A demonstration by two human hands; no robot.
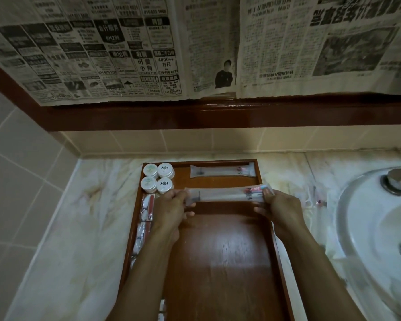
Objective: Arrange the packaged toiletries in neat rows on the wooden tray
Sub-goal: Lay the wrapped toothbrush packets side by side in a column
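Observation:
A long wooden tray (222, 251) lies on the marble counter. My left hand (171, 209) pinches the left end of a long clear toothbrush packet (222, 195), and my right hand (280, 209) pinches its right end, holding it level across the tray. A second toothbrush packet (222, 171) lies flat along the tray's far edge. Several round white soap packs (158, 178) sit in a square block in the far left corner. Small sachets with red and white contents (146, 208) run down the left side, partly hidden by my left forearm.
A white sink basin (377, 228) with a chrome tap base (397, 180) lies right of the tray. More clear packets (315, 200) lie on the counter between tray and sink. Tiled walls close the back and left; newspaper covers the mirror above a dark wooden ledge (218, 117).

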